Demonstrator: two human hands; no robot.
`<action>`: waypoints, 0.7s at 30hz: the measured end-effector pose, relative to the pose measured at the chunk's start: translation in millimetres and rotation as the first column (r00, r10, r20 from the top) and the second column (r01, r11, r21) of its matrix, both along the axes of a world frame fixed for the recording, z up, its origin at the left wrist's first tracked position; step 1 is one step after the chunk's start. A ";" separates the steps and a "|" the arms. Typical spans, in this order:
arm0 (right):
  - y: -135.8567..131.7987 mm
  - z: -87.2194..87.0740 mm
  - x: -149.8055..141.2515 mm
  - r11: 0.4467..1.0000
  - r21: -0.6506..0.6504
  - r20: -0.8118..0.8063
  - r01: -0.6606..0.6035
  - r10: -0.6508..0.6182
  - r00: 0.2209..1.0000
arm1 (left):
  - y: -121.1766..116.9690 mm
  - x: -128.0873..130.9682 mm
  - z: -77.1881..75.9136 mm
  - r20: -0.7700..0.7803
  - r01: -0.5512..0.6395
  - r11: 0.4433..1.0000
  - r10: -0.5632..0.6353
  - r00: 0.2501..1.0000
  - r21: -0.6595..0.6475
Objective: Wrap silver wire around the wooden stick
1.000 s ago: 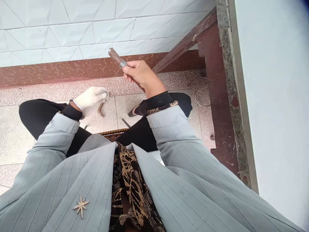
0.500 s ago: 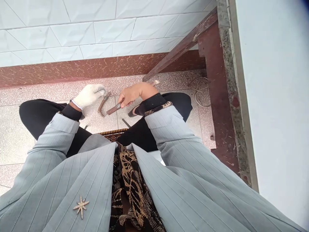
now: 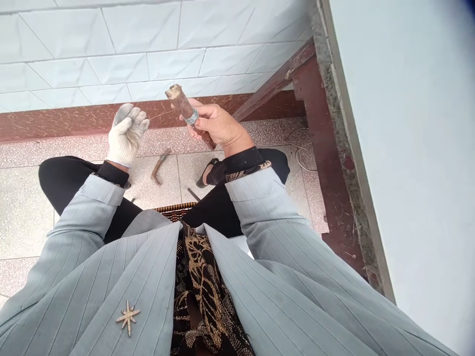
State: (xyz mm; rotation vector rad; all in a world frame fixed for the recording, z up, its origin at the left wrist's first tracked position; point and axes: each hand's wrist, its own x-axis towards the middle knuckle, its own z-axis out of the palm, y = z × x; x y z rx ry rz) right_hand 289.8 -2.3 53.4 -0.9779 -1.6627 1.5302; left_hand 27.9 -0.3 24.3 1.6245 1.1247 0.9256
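My right hand (image 3: 224, 128), bare, grips a short brown stick (image 3: 181, 102) that tilts up and to the left, its pale cut end on top. Silvery wire (image 3: 192, 117) is wound several times around the stick just beside my thumb. A thin strand stretches leftward from the stick to my left hand (image 3: 128, 131). That hand wears a white knitted glove with grey fingertips, and its fingers are curled closed on the strand's end. Beneath the hands, a bent brown piece of wood (image 3: 160, 167) lies on the floor.
A white tiled wall (image 3: 126, 29) with a reddish-brown skirting rises ahead. To the right stand a dark red wooden frame (image 3: 326, 128) and a slanting bar (image 3: 274, 79). A loop of pale cord (image 3: 304, 160) lies by it. A wicker edge (image 3: 176, 210) shows between my legs.
Both hands have risen off the floor area towards the wall. The stick has swung from pointing down-left to pointing up-left, showing the wire winding. The bent wood stays on the floor.
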 end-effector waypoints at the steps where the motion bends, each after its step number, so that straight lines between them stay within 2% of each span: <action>1: 0.8 1.0 -2.1 1.000 0.017 -0.016 0.023 -0.023 1.000 | -0.5 -0.3 3.6 0.018 -0.058 0.998 0.057 0.998 0.039; 3: 3.7 3.6 -5.8 0.992 0.046 -0.056 0.120 -0.117 0.992 | -1.8 -2.7 10.8 0.032 -0.142 0.985 0.139 0.990 0.102; 5: 7.2 8.9 -7.6 0.962 0.067 -0.033 0.263 -0.262 0.965 | -2.4 -9.4 18.8 0.021 -0.143 0.982 0.141 0.990 0.122; 7: 9.5 17.1 -6.9 0.934 0.112 0.033 0.340 -0.345 0.938 | -1.0 -19.9 25.8 0.032 -0.090 0.991 0.088 0.996 0.103; 9: 9.6 27.3 -4.7 0.945 0.158 0.105 0.285 -0.304 0.947 | 3.3 -30.2 28.6 0.082 -0.055 0.993 0.047 0.996 0.108; 12: 5.9 43.3 -3.1 0.983 0.131 0.114 0.127 -0.142 0.983 | 13.1 -34.1 21.8 0.150 -0.011 0.993 -0.008 0.989 0.120; 15: 1.4 57.8 -5.5 0.989 0.068 -0.082 0.128 -0.122 0.989 | 22.3 -18.4 9.2 0.137 0.028 0.998 -0.037 0.990 0.063; 17: 0.1 66.0 -7.9 0.992 0.012 -0.198 0.125 -0.120 0.973 | 27.2 -1.2 4.4 0.120 0.080 0.994 -0.088 0.989 0.072; 19: 0.5 73.6 -9.9 0.997 -0.054 -0.271 0.056 -0.068 0.960 | 32.4 16.3 5.9 0.140 0.151 0.982 -0.166 0.976 0.112; 21: 1.8 81.7 -11.4 0.996 -0.088 -0.363 0.012 -0.044 0.931 | 38.1 30.8 14.7 0.151 0.218 0.957 -0.249 0.957 0.193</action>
